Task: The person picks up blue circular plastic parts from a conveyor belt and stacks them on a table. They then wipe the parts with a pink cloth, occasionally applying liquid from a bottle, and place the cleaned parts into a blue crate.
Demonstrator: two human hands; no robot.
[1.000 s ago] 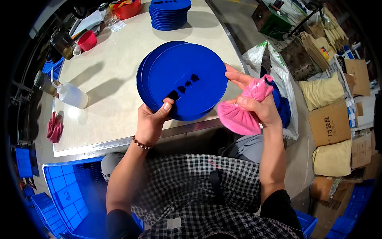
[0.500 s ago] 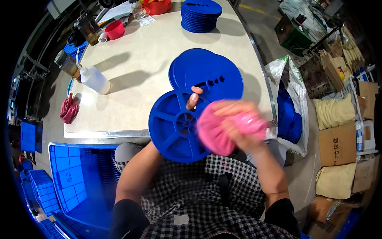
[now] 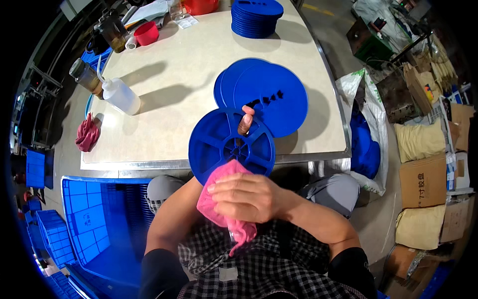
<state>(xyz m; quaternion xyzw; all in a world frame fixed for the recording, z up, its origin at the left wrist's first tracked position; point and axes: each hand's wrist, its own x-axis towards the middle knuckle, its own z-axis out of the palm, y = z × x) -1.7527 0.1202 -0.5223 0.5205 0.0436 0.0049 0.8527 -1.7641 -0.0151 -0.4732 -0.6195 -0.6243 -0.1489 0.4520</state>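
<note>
Holding a bunched pink cloth (image 3: 215, 197) over the near part of a blue spoked reel (image 3: 203, 138), my right fingers (image 3: 244, 195) curl snugly. My left fingers (image 3: 245, 123) grip the reel, poking up through its far side, palm hidden. Beyond the reel, overlapping blue discs (image 3: 291, 107) lie on the worktop (image 3: 169, 132), a disc stack (image 3: 254, 26) farther off; left of the reel stands a translucent squeeze bottle (image 3: 122, 97).

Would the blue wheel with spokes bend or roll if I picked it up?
The blue wheel would probably feel stiff: raised spokes seem to brace its round face. It's likely light for its size, with hollows between those spokes. Set on edge, it might roll, because its rim is round.
</note>
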